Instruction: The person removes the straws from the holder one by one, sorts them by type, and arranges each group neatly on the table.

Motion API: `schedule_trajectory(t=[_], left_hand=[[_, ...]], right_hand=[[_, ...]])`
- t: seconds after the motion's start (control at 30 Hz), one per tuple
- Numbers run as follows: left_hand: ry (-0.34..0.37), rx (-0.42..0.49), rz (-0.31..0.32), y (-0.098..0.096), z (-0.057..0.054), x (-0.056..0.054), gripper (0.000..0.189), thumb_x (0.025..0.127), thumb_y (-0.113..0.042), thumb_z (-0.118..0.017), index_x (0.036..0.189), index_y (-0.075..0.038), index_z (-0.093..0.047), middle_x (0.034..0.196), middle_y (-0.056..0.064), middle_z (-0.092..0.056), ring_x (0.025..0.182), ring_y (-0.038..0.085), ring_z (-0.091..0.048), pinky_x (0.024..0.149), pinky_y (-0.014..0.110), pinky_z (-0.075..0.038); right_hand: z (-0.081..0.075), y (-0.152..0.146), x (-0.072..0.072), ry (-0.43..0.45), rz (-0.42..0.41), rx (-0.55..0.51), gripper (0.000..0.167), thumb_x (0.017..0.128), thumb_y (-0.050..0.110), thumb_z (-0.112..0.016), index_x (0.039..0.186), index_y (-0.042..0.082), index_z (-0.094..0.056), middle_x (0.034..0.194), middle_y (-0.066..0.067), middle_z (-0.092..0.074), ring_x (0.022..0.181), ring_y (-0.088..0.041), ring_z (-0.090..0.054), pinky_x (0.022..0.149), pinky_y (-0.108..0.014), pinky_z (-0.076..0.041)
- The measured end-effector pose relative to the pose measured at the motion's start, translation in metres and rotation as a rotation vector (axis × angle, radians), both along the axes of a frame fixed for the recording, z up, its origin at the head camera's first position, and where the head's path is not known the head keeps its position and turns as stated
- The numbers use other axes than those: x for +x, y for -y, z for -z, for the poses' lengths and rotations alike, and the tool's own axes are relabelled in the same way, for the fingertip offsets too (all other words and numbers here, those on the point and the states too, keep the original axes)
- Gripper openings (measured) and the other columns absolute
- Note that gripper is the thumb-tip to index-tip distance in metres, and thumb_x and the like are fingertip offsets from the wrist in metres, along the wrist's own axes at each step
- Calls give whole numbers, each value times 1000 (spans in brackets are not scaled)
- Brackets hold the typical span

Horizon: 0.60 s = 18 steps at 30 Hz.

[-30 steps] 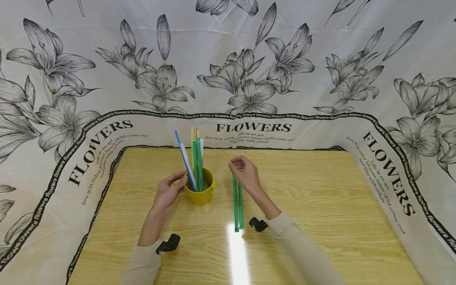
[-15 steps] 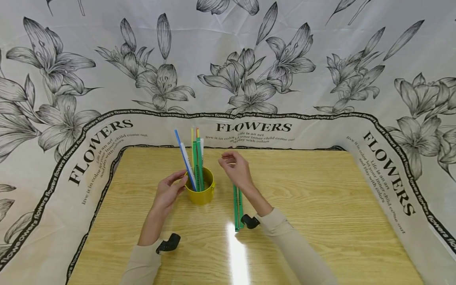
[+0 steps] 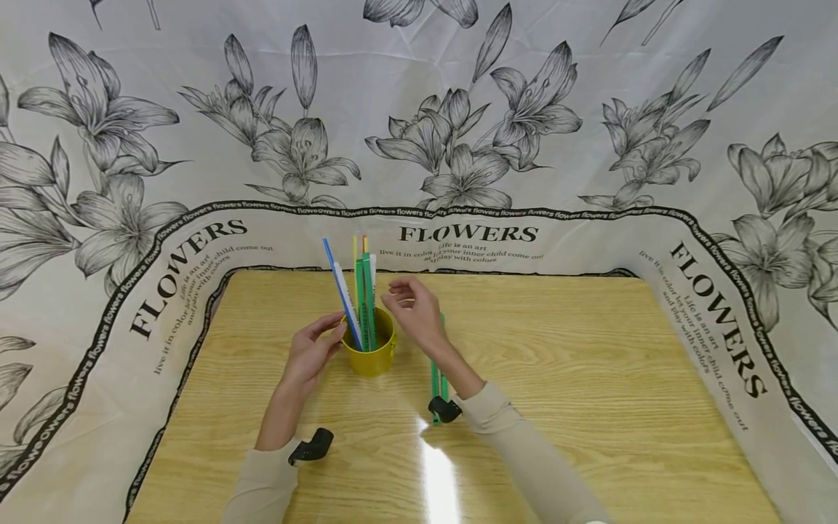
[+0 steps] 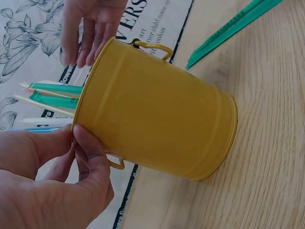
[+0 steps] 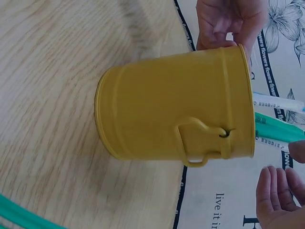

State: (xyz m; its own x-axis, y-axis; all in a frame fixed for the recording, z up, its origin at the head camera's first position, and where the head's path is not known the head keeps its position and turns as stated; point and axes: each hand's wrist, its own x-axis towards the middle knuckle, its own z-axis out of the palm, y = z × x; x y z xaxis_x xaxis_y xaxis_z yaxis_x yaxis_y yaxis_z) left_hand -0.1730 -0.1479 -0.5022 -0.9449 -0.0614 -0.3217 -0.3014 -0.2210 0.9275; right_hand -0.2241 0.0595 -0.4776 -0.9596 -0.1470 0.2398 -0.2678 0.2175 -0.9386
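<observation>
A small yellow metal bucket [image 3: 370,364] with side handles stands upright on the table. My left hand [image 3: 313,356] pinches its rim between thumb and fingers, as the left wrist view shows on the bucket's wall [image 4: 152,109]. Several straws [image 3: 365,306] lean in it: green and white ones in printed wrappers, with blue, yellow and red ones among them. Just right of the rim hovers my right hand [image 3: 415,311], its fingers loosely bent and holding nothing. In the right wrist view its fingertips lie close to the straws [image 5: 276,126]; whether they touch cannot be told.
Green wrapped straws [image 3: 439,378] lie on the wooden table [image 3: 589,378], partly under my right forearm. A white cloth [image 3: 458,182] with printed flowers and lettering hangs round the table's back and sides. A glare spot marks the front of the tabletop.
My right hand has moved left from above the far ends of the lying green straws to beside the bucket. My left hand stays on the rim.
</observation>
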Motion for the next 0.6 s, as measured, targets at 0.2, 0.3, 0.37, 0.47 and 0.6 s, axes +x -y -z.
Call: schedule_trajectory(t=[0.2, 0.3, 0.37, 0.47, 0.6], left_hand=[[0, -3, 2, 0, -1, 0, 39, 104, -7, -62, 141, 1, -60, 129, 9, -53, 94, 11, -61, 81, 22, -55], [-2, 0, 5, 1, -1, 0, 39, 104, -8, -62, 142, 1, -59, 130, 9, -53, 94, 11, -60, 81, 21, -54], [-2, 1, 4, 1, -1, 0, 39, 104, -8, -62, 142, 1, -59, 130, 10, -53, 93, 11, -60, 81, 21, -54], [-1, -3, 4, 1, -1, 0, 39, 104, -9, -62, 142, 1, -59, 131, 9, -53, 93, 11, -60, 81, 22, -54], [1, -3, -1, 0, -1, 0, 39, 104, -9, -63, 142, 1, -60, 130, 9, -53, 95, 12, -60, 81, 22, -54]], right_hand=[[0, 11, 0, -8, -12, -2, 29, 96, 8, -74, 119, -6, -63, 112, -19, -67, 101, -31, -66, 90, -38, -58], [1, 16, 0, 6, -10, -4, 30, 95, 9, -75, 119, -6, -63, 111, -18, -67, 100, -30, -66, 89, -37, -58], [1, 19, 0, 10, -7, -1, 30, 95, 8, -76, 118, -5, -63, 110, -17, -67, 98, -29, -66, 88, -36, -58], [3, 23, 0, 8, 0, 4, 30, 93, 8, -77, 117, -4, -63, 108, -16, -66, 96, -27, -66, 86, -33, -58], [7, 27, 0, -15, 6, 15, 30, 92, 6, -78, 115, -3, -62, 105, -16, -66, 91, -25, -66, 81, -30, -58]])
